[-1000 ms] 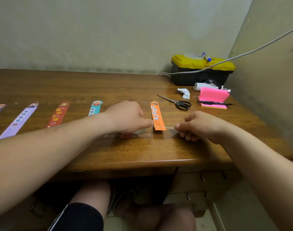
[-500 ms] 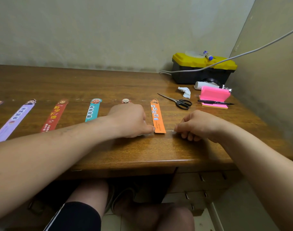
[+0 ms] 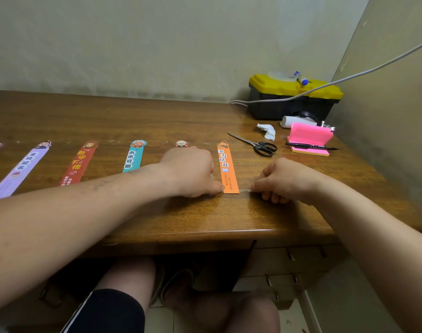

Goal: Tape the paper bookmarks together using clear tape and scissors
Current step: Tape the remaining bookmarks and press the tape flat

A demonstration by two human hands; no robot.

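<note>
**Tape stretched across the foot of the orange bookmark**

A row of paper bookmarks lies across the brown wooden desk (image 3: 205,219), running from the left edge of the frame to its centre: a purple paper bookmark (image 3: 20,168), a red one (image 3: 78,163), a teal one (image 3: 134,156), one almost hidden under the left hand, and an orange paper bookmark (image 3: 227,168) right of centre. Each has its long axis running away from the person, cartoon head toward the wall, foot toward the near edge; those at the left fan outward.

The left hand (image 3: 189,173) is curled, fingertips pinched at the orange bookmark's lower left corner. The right hand (image 3: 285,181) is a loose fist, pinching the other end of a strip of clear tape (image 3: 244,191), which runs crosswise over the bookmark's foot.

By my reading, taping is midway: the strip appears to be going down on the last bookmark, and pressing flat and cutting remain. The black-handled scissors (image 3: 255,145) lie unused at the upper right, blades pointing left. Whether the other bookmarks are already joined cannot be told.
</note>
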